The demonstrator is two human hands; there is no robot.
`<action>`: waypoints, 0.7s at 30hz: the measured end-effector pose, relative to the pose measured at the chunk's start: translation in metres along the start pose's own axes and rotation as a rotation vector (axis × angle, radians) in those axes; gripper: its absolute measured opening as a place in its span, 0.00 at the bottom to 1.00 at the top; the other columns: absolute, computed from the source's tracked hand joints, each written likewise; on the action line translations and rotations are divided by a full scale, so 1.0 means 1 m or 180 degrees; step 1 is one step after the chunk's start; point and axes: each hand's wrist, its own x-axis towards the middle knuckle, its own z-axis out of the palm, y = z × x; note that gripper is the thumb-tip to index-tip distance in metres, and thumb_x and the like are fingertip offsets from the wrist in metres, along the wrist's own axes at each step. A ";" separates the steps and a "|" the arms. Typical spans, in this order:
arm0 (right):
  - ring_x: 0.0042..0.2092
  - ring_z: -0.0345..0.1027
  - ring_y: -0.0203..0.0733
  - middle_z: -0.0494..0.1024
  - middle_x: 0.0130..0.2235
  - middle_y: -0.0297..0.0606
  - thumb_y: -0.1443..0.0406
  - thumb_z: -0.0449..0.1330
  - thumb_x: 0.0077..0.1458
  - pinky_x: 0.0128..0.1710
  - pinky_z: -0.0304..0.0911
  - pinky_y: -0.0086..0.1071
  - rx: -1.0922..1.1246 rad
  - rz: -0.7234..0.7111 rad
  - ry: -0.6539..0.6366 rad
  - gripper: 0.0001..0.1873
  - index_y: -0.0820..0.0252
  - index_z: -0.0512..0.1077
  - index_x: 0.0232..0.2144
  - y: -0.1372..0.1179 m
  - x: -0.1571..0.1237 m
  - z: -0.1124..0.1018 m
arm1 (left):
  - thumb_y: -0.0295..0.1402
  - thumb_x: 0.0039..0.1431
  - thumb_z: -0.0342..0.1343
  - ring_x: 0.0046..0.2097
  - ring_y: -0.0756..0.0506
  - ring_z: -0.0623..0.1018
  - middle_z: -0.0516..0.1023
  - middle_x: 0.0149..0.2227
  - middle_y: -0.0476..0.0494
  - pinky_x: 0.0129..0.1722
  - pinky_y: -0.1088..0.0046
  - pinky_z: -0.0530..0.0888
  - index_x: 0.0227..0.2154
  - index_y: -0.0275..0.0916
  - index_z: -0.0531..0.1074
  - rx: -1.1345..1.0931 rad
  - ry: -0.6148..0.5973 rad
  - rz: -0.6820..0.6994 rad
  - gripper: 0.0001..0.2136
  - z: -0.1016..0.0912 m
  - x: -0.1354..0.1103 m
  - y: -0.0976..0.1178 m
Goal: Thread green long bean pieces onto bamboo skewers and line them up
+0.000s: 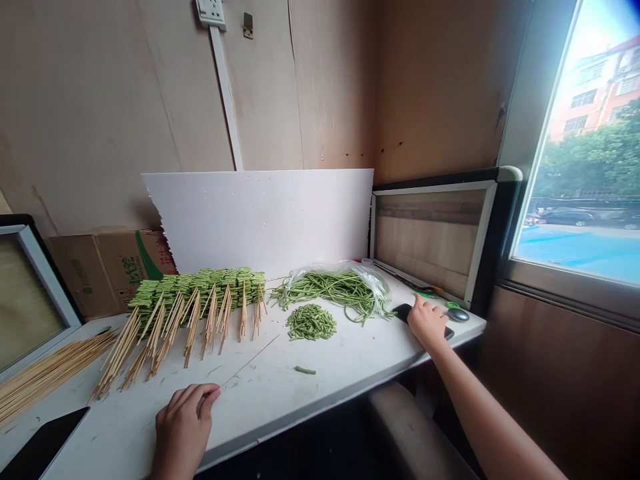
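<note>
Between thumb and fingertips, my left hand pinches a thin bamboo skewer, which slants away over the white table with nothing threaded on it. Over at the table's right side, my right hand rests on a dark phone lying flat, its fingers partly stretched and covering the phone's middle. A heap of cut green bean pieces lies mid-table, with one loose bean piece nearer the front edge. At left, bundles of skewered beans are stacked with their sticks pointing toward me.
Long uncut beans spill from a clear plastic bag at the back. Loose skewers and a black tablet-like slab lie at left. A mouse sits at right. Behind stand a white board and a cardboard box.
</note>
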 end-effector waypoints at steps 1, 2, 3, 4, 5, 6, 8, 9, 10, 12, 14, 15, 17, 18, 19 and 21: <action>0.57 0.64 0.70 0.73 0.55 0.66 0.64 0.47 0.67 0.53 0.56 0.58 0.0061 -0.0015 -0.0025 0.31 0.68 0.56 0.70 0.000 0.000 -0.003 | 0.41 0.64 0.51 0.42 0.38 0.80 0.85 0.38 0.45 0.42 0.64 0.70 0.32 0.45 0.79 -0.0010 0.0005 0.0005 0.12 0.000 0.000 0.000; 0.58 0.63 0.69 0.73 0.56 0.65 0.64 0.46 0.68 0.54 0.56 0.58 0.0144 -0.0023 -0.0014 0.31 0.67 0.55 0.70 0.000 0.000 -0.007 | 0.41 0.64 0.51 0.42 0.38 0.80 0.85 0.38 0.45 0.43 0.64 0.70 0.32 0.45 0.79 -0.0024 0.0014 0.0009 0.12 0.000 0.000 0.000; 0.58 0.63 0.68 0.73 0.57 0.63 0.64 0.44 0.69 0.55 0.55 0.58 0.0250 -0.0025 0.0018 0.30 0.66 0.55 0.70 0.002 0.001 -0.011 | 0.41 0.64 0.51 0.42 0.38 0.80 0.85 0.37 0.45 0.44 0.64 0.70 0.32 0.45 0.79 -0.0042 0.0031 0.0013 0.12 0.000 0.001 0.000; 0.59 0.62 0.67 0.73 0.58 0.62 0.63 0.43 0.69 0.55 0.55 0.59 0.0379 0.0005 0.0069 0.30 0.65 0.56 0.70 0.005 0.003 -0.016 | 0.41 0.64 0.52 0.42 0.38 0.80 0.85 0.37 0.45 0.44 0.64 0.70 0.32 0.45 0.79 -0.0063 0.0056 0.0016 0.12 0.000 0.001 0.000; 0.59 0.61 0.67 0.73 0.58 0.60 0.62 0.42 0.70 0.55 0.55 0.59 0.0531 0.0072 0.0129 0.29 0.63 0.58 0.69 0.010 0.005 -0.022 | 0.41 0.64 0.52 0.42 0.37 0.80 0.85 0.37 0.45 0.44 0.63 0.70 0.32 0.45 0.79 -0.0082 0.0083 0.0021 0.12 0.001 0.001 -0.001; 0.60 0.61 0.66 0.74 0.58 0.58 0.61 0.41 0.70 0.56 0.55 0.58 0.0714 0.0156 0.0193 0.28 0.62 0.60 0.67 0.016 0.007 -0.027 | 0.41 0.63 0.52 0.42 0.37 0.80 0.85 0.36 0.45 0.44 0.63 0.71 0.32 0.45 0.79 -0.0101 0.0108 0.0026 0.13 0.001 0.001 -0.001; 0.58 0.64 0.62 0.79 0.52 0.54 0.58 0.41 0.70 0.55 0.58 0.53 0.1193 0.0280 0.0275 0.27 0.61 0.64 0.64 0.031 0.013 -0.036 | 0.42 0.63 0.51 0.42 0.37 0.80 0.85 0.36 0.45 0.44 0.63 0.71 0.32 0.45 0.79 -0.0133 0.0130 0.0032 0.13 0.001 0.002 -0.001; 0.55 0.67 0.59 0.82 0.48 0.52 0.57 0.41 0.70 0.55 0.59 0.50 0.1480 0.0239 0.0275 0.27 0.62 0.65 0.63 0.039 0.015 -0.040 | 0.42 0.63 0.51 0.42 0.37 0.80 0.85 0.36 0.44 0.44 0.63 0.71 0.32 0.44 0.79 -0.0146 0.0127 0.0029 0.13 0.001 0.002 -0.002; 0.52 0.70 0.56 0.83 0.44 0.51 0.55 0.41 0.70 0.54 0.61 0.46 0.1758 0.0149 0.0241 0.28 0.64 0.65 0.62 0.046 0.017 -0.042 | 0.42 0.63 0.51 0.42 0.37 0.80 0.85 0.36 0.44 0.44 0.63 0.72 0.33 0.44 0.79 -0.0156 0.0116 0.0022 0.13 0.001 0.002 -0.002; 0.46 0.74 0.51 0.85 0.38 0.47 0.51 0.42 0.69 0.51 0.63 0.41 0.2192 -0.0139 0.0057 0.31 0.65 0.66 0.61 0.058 0.017 -0.045 | 0.42 0.62 0.51 0.42 0.36 0.80 0.85 0.37 0.43 0.44 0.62 0.72 0.33 0.44 0.80 -0.0155 0.0098 -0.0031 0.14 0.001 0.001 -0.004; 0.43 0.75 0.50 0.85 0.36 0.46 0.48 0.42 0.68 0.50 0.64 0.39 0.2344 -0.0327 -0.0171 0.33 0.65 0.68 0.59 0.065 0.016 -0.048 | 0.43 0.62 0.50 0.42 0.36 0.80 0.85 0.37 0.43 0.44 0.61 0.73 0.34 0.44 0.80 -0.0130 0.0046 -0.0116 0.15 0.002 0.000 -0.008; 0.43 0.75 0.51 0.85 0.35 0.46 0.48 0.42 0.68 0.50 0.64 0.39 0.2342 -0.0372 -0.0266 0.33 0.65 0.69 0.59 0.067 0.015 -0.049 | 0.44 0.61 0.50 0.42 0.36 0.80 0.85 0.37 0.44 0.44 0.61 0.74 0.34 0.45 0.80 -0.0112 0.0003 -0.0162 0.15 0.003 -0.001 -0.010; 0.44 0.76 0.52 0.86 0.34 0.45 0.47 0.41 0.68 0.51 0.63 0.40 0.2277 -0.0410 -0.0398 0.35 0.66 0.72 0.57 0.071 0.013 -0.054 | 0.44 0.60 0.51 0.41 0.36 0.81 0.85 0.38 0.44 0.42 0.62 0.75 0.34 0.46 0.81 -0.0048 -0.0074 -0.0238 0.15 0.006 -0.002 -0.015; 0.45 0.76 0.53 0.86 0.34 0.45 0.46 0.41 0.68 0.53 0.63 0.40 0.2238 -0.0412 -0.0452 0.35 0.65 0.74 0.55 0.073 0.012 -0.057 | 0.44 0.59 0.52 0.39 0.37 0.81 0.85 0.37 0.45 0.41 0.63 0.75 0.34 0.46 0.81 -0.0006 -0.0080 -0.0241 0.14 0.008 -0.003 -0.016; 0.46 0.76 0.54 0.86 0.34 0.45 0.46 0.41 0.68 0.54 0.63 0.41 0.2209 -0.0416 -0.0510 0.36 0.65 0.76 0.53 0.075 0.012 -0.060 | 0.44 0.58 0.53 0.38 0.38 0.81 0.86 0.36 0.47 0.39 0.65 0.76 0.33 0.47 0.82 0.0052 -0.0028 -0.0233 0.13 0.011 -0.003 -0.018; 0.51 0.75 0.55 0.86 0.37 0.46 0.44 0.40 0.68 0.58 0.61 0.41 0.2174 -0.0443 -0.0608 0.38 0.62 0.81 0.45 0.078 0.011 -0.067 | 0.42 0.56 0.55 0.35 0.40 0.81 0.86 0.33 0.52 0.34 0.69 0.75 0.29 0.49 0.82 0.0319 0.0367 -0.0330 0.11 0.017 -0.002 -0.019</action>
